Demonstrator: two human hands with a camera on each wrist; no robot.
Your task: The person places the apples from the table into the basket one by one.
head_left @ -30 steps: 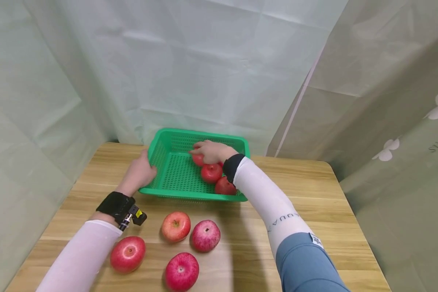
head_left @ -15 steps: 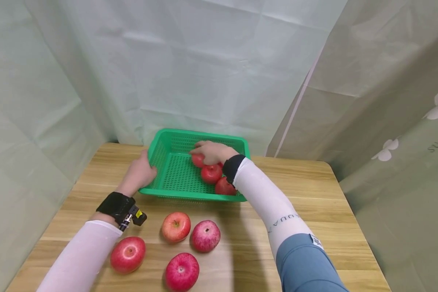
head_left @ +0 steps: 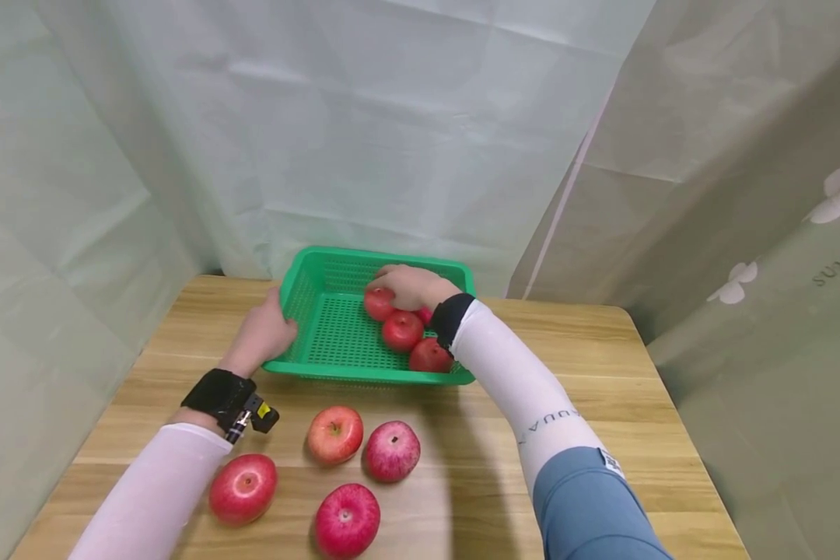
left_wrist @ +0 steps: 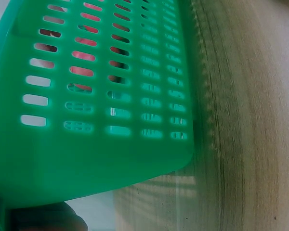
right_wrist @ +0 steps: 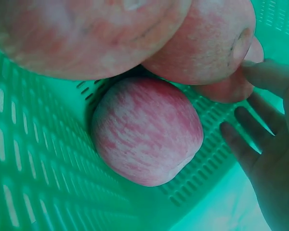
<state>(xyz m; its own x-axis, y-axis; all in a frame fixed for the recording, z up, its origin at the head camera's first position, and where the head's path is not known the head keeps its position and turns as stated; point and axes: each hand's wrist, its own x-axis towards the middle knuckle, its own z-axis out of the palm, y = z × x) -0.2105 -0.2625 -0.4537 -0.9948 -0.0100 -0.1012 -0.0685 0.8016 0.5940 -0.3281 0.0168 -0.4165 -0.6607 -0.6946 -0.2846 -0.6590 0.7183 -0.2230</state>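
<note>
- Sitting at the back of a wooden bench (head_left: 588, 365), a green perforated basket (head_left: 336, 342) is the landmark for all that follows.
- Left hand (head_left: 262, 334) rests against the basket's left wall, fingers curved round the rim in a grasp; the left wrist view shows the green slotted wall close up, with wood grain beside it.
- Right hand (head_left: 411, 285) reaches into the basket's far right part, over the farthest apple (head_left: 379, 302). In the right wrist view its fingers (right_wrist: 248, 149) lie relaxed and spread beside the fruit, clasping nothing, so this grip is released.
- Three red apples line the basket's right side, running from far to near: the farthest apple, a middle apple (head_left: 402, 330) touching it, and a nearest apple (head_left: 430, 355) by the front right corner.
- A small patch of red (head_left: 425, 314) shows just under the right wrist; whether it is a further apple I cannot tell.
- Four more apples lie on the bench in front of the basket: an orange-red apple (head_left: 334, 435) and a dark pink apple (head_left: 392, 452) side by side, a red apple (head_left: 243, 488) off to the front left, and another red apple (head_left: 347, 519) nearest the viewer.
- Pale curtains (head_left: 406, 132) hang behind the basket and to both sides.
- White sleeves cover both forearms, and a black wrist strap (head_left: 218, 391) with a small camera sits on the left wrist.
</note>
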